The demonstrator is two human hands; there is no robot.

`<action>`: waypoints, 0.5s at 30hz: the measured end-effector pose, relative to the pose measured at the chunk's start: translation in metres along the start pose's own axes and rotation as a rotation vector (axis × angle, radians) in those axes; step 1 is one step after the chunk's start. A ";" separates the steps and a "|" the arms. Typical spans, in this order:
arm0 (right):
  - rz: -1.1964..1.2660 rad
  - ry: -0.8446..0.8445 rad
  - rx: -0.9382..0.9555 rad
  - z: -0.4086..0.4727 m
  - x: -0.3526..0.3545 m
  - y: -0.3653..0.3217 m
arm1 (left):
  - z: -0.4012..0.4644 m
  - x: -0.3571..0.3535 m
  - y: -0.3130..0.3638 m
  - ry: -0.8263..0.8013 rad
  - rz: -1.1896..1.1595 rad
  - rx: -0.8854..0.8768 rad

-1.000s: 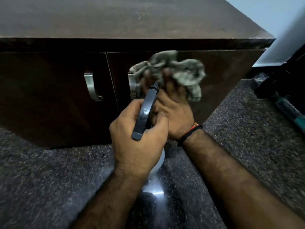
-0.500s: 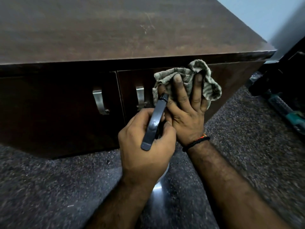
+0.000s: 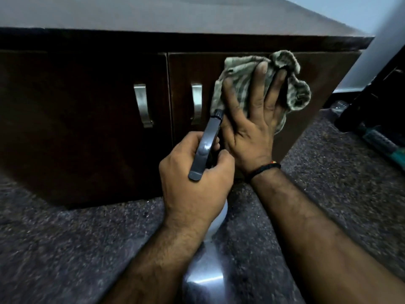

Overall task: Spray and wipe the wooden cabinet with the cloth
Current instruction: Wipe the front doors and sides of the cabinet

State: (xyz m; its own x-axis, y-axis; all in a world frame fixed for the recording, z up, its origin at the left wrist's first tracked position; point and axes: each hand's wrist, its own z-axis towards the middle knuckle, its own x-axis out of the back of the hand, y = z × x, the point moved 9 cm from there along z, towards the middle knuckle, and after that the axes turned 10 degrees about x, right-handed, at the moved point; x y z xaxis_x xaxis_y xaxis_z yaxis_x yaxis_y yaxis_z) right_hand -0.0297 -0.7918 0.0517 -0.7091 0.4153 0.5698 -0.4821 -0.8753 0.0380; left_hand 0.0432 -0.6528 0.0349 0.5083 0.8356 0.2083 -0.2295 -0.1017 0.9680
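Observation:
A dark wooden cabinet (image 3: 83, 110) with two doors and metal handles fills the upper view. My right hand (image 3: 252, 119) presses a crumpled greenish-grey cloth (image 3: 238, 71) flat against the right door (image 3: 324, 77), fingers spread straight. My left hand (image 3: 192, 178) grips a spray bottle (image 3: 206, 145) by its neck; the dark head and nozzle point at the door just left of the cloth. The bottle's white body shows below my wrist.
Two silver handles (image 3: 142, 104) (image 3: 197, 102) flank the door seam. Speckled grey floor (image 3: 65, 238) lies below the cabinet. Dark objects and a teal-handled tool (image 3: 381, 141) lie on the floor at the right edge.
My right hand went from bunching the cloth to pressing it flat on the right door, then slid it right. The left hand keeps the bottle beside it.

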 end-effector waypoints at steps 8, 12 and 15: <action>0.362 0.121 0.057 0.022 -0.002 -0.055 | -0.022 0.040 -0.019 0.061 0.014 -0.022; 0.398 0.104 0.209 0.000 -0.009 -0.065 | -0.031 0.050 -0.017 0.071 0.034 -0.045; 0.366 0.009 0.242 -0.033 -0.028 -0.060 | -0.036 0.049 -0.017 0.067 0.053 -0.040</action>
State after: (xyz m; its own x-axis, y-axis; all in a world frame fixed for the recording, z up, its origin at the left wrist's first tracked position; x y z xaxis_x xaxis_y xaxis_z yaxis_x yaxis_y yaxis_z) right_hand 0.0025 -0.7423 0.0068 -0.8159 0.0677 0.5742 -0.0643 -0.9976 0.0263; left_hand 0.0421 -0.5907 0.0234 0.4383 0.8641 0.2476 -0.2879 -0.1260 0.9493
